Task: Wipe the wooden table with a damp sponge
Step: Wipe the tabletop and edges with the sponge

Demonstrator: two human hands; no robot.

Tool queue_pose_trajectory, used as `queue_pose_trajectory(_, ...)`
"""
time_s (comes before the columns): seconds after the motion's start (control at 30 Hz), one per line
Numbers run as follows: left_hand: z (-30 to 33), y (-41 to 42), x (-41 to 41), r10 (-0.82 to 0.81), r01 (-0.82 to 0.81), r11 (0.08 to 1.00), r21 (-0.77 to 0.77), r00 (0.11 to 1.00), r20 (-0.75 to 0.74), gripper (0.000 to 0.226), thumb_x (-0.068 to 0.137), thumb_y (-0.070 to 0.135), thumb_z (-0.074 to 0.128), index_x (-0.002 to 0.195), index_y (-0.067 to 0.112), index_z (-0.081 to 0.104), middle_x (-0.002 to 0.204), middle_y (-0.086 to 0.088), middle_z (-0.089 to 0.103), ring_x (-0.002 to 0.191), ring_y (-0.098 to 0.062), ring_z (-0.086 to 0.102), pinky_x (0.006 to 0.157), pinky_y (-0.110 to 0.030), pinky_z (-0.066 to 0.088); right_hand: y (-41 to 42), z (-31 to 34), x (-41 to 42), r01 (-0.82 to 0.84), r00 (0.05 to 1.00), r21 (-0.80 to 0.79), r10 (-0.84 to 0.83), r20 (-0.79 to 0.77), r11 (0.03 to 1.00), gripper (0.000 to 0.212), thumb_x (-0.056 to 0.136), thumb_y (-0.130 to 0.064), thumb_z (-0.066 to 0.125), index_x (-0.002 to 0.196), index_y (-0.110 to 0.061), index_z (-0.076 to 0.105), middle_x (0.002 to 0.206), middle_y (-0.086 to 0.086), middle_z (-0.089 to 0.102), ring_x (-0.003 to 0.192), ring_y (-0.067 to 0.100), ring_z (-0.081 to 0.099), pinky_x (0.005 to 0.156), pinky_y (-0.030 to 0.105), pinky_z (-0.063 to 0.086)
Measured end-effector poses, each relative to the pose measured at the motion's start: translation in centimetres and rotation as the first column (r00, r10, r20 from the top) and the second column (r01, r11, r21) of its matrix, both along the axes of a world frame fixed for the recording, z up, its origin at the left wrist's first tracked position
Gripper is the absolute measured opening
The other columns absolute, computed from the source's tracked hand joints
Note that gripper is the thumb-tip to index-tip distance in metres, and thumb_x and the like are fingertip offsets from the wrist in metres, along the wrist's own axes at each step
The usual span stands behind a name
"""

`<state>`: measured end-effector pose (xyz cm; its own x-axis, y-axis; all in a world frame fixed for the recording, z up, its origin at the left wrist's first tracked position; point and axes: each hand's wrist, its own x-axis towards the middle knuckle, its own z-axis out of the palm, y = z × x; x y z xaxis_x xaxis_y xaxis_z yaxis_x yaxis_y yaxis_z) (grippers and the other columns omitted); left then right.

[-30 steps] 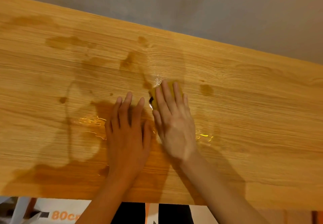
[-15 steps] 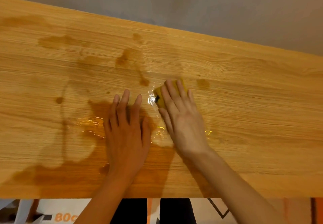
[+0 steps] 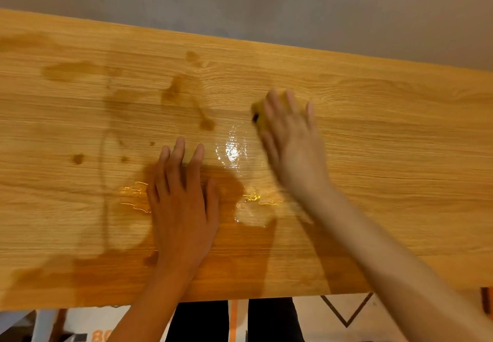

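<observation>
A light wooden table (image 3: 386,133) fills the view, with dark damp patches on its left half and a shiny wet film at its centre. My right hand (image 3: 292,141) lies flat over a yellow sponge (image 3: 258,110), pressing it on the wood right of centre; only the sponge's left edge shows and the hand is blurred. My left hand (image 3: 181,203) rests palm down on the table near the front edge, fingers slightly spread, holding nothing.
A grey wall (image 3: 266,2) runs just behind the table's far edge. Below the near edge I see dark trouser legs (image 3: 272,320) and a printed floor mat (image 3: 346,315). Small brown drops (image 3: 78,158) dot the left side.
My right hand has slid the sponge to the right and slightly away from me, leaving a glossy wet streak where it was. My left hand has stayed put.
</observation>
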<state>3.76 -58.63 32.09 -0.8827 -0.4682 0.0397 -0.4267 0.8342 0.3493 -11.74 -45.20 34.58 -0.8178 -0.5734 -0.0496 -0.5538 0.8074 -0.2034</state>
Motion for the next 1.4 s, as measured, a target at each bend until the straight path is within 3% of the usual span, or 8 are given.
queue_pose_trajectory(0.17,-0.1,0.0,0.1,0.003,-0.003,1.0,0.001,1.0,0.011,0.049,0.101,0.03,0.044,0.148,0.017,0.041,0.16,-0.012,0.032,0.151,-0.034,0.023,0.116,-0.051,0.024,-1.1,-0.2,-7.3,0.367,0.93,-0.117,-0.362,0.064,0.923,0.048,0.105,-0.026,0.032,0.152,-0.017,0.028,0.163,0.003,0.016,0.151,0.025,0.005,0.123,0.046,0.005)
queue_pose_trajectory(0.4,0.0,0.1,0.1,0.002,-0.002,1.0,0.006,1.0,0.005,0.051,0.101,0.031,0.042,0.149,0.016,0.041,0.161,-0.012,0.031,0.151,-0.033,0.023,0.117,-0.051,0.022,3.5,0.1,4.6,0.0,0.996,-0.068,0.006,0.092,0.998,0.049,0.104,-0.031,0.037,0.151,-0.016,0.031,0.16,0.0,0.023,0.151,0.022,0.009,0.124,0.042,0.007)
queue_pose_trajectory(0.63,-0.1,0.1,0.4,-0.005,0.006,0.999,0.043,1.0,-0.014,0.051,0.101,0.028,0.044,0.15,0.012,0.042,0.161,-0.014,0.03,0.151,-0.034,0.021,0.116,-0.057,0.024,1.4,-0.6,-3.8,0.446,0.895,-0.154,-0.439,0.073,0.882,0.049,0.104,-0.025,0.035,0.152,-0.014,0.028,0.162,0.004,0.017,0.151,0.026,0.007,0.124,0.043,0.004)
queue_pose_trajectory(0.8,0.2,0.1,0.1,0.0,0.001,0.995,0.104,1.0,-0.007,0.052,0.102,0.03,0.04,0.152,0.015,0.039,0.163,-0.012,0.028,0.152,-0.034,0.019,0.117,-0.057,0.021,6.7,-0.1,5.1,0.053,0.998,-0.075,-0.05,0.04,0.996,0.048,0.104,-0.027,0.039,0.15,-0.015,0.033,0.16,0.002,0.025,0.15,0.023,0.012,0.124,0.044,0.007)
queue_pose_trajectory(0.97,0.0,0.1,0.1,-0.014,0.016,0.998,0.067,0.999,-0.03,0.05,0.103,0.028,0.039,0.152,0.014,0.038,0.162,-0.014,0.029,0.152,-0.035,0.021,0.12,-0.055,0.02,5.9,0.2,2.9,0.637,0.77,-0.176,-0.631,0.097,0.751,0.047,0.105,-0.025,0.034,0.151,-0.016,0.031,0.161,0.002,0.02,0.151,0.024,0.007,0.122,0.049,0.007)
queue_pose_trajectory(1.13,0.1,0.2,0.2,-0.011,0.013,0.999,0.041,0.999,-0.038,0.049,0.104,0.024,0.043,0.151,0.012,0.04,0.162,-0.014,0.031,0.152,-0.035,0.023,0.12,-0.054,0.021,-2.8,-0.4,9.7,0.125,0.988,-0.094,-0.115,0.102,0.988,0.047,0.106,-0.032,0.029,0.152,-0.022,0.026,0.162,-0.003,0.017,0.151,0.022,0.003,0.123,0.041,-0.002)
queue_pose_trajectory(1.23,0.3,0.4,0.3,-0.011,0.013,0.999,0.045,0.999,-0.038,0.049,0.104,0.025,0.043,0.151,0.012,0.04,0.162,-0.014,0.03,0.152,-0.035,0.022,0.121,-0.052,0.02,0.4,0.1,8.0,-0.086,0.992,-0.069,0.092,0.091,0.994,0.045,0.104,-0.03,0.039,0.148,-0.024,0.036,0.159,-0.003,0.027,0.15,0.022,0.013,0.121,0.042,0.002)
queue_pose_trajectory(1.4,0.3,0.4,0.2,-0.007,0.008,0.999,0.032,0.999,-0.047,0.049,0.104,0.025,0.043,0.151,0.012,0.041,0.161,-0.014,0.031,0.152,-0.035,0.024,0.121,-0.051,0.02,8.6,0.7,5.6,0.607,0.794,-0.141,-0.597,0.109,0.782,0.044,0.104,-0.022,0.037,0.148,-0.019,0.037,0.16,0.001,0.025,0.151,0.023,0.01,0.123,0.045,0.006)
